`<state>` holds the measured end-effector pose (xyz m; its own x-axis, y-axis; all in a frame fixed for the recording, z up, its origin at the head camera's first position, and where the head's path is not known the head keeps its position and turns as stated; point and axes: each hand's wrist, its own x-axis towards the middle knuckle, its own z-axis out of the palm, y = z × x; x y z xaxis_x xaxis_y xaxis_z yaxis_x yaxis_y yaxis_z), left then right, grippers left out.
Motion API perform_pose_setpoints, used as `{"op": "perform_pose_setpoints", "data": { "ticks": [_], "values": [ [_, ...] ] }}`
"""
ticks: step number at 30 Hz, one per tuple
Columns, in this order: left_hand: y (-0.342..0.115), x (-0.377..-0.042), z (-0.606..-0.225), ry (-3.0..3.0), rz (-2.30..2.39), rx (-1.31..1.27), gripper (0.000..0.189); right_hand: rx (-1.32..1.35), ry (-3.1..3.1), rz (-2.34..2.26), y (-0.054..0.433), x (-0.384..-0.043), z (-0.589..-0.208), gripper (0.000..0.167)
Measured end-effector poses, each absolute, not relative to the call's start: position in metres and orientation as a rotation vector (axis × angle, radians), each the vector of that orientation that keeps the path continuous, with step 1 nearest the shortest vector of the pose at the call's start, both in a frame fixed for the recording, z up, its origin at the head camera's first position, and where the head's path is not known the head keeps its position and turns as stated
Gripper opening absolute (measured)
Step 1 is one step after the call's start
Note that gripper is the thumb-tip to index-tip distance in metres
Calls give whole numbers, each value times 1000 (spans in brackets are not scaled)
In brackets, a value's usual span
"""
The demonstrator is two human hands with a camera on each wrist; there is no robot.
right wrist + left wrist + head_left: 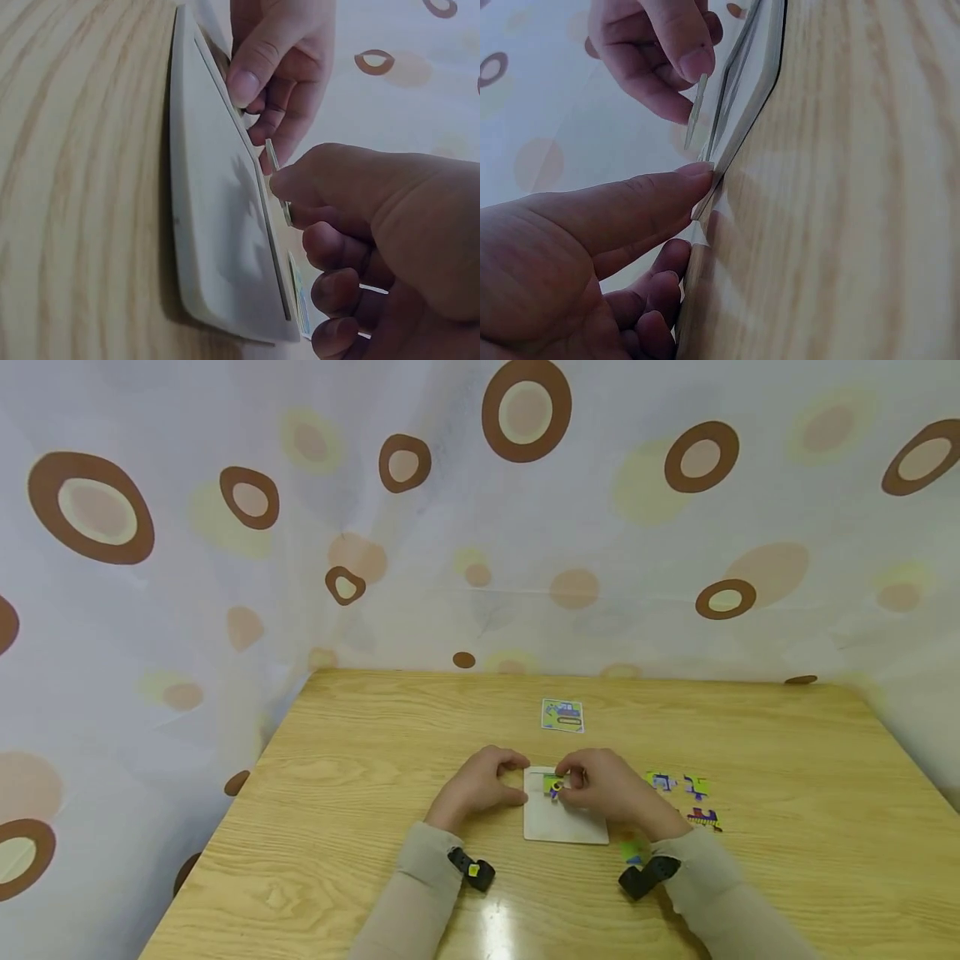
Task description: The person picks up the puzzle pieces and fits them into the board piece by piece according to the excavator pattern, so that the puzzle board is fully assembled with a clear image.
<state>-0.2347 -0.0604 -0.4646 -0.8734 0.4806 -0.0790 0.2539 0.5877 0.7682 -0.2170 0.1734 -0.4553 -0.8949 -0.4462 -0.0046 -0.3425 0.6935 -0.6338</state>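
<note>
Right grip (603, 783) is closed on a small puzzle piece (553, 787), pinched between thumb and fingers. Piece is green with purple and yellow on it, sitting over the upper part of the white tray (564, 827). Both wrist views show it edge-on, tilted, raised off the tray floor; can't tell whether its lower end touches anything. My left grip (482, 781) is relaxed, thumb and forefinger spread along the tray's left edge, thumb tip touching the rim. Tray lies flat on the wooden surface (337, 793), shallow, raised border. Loose stuff to the right of my right grip: a green-and-blue piece (661, 781), a green-and-purple piece (696, 787) just beside it, a red-and-purple piece (703, 817) nearer me. One more green-and-blue bit (632, 847) lies by my right wrist, partly hidden. Picture card (562, 716) showing a blue vehicle lies beyond the tray, well apart from the loose pieces. Behind the surface hangs a white curtain (420, 543) with brown rings.
</note>
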Motion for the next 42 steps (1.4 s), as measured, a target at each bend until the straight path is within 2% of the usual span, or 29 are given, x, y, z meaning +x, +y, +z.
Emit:
{"op": "perform_pose_setpoints", "data": {
  "ticks": [42],
  "values": [
    [-60,-235,-467,2560,1133,588,45,-685,2849,-911,151,-228,-467,18]
  ]
}}
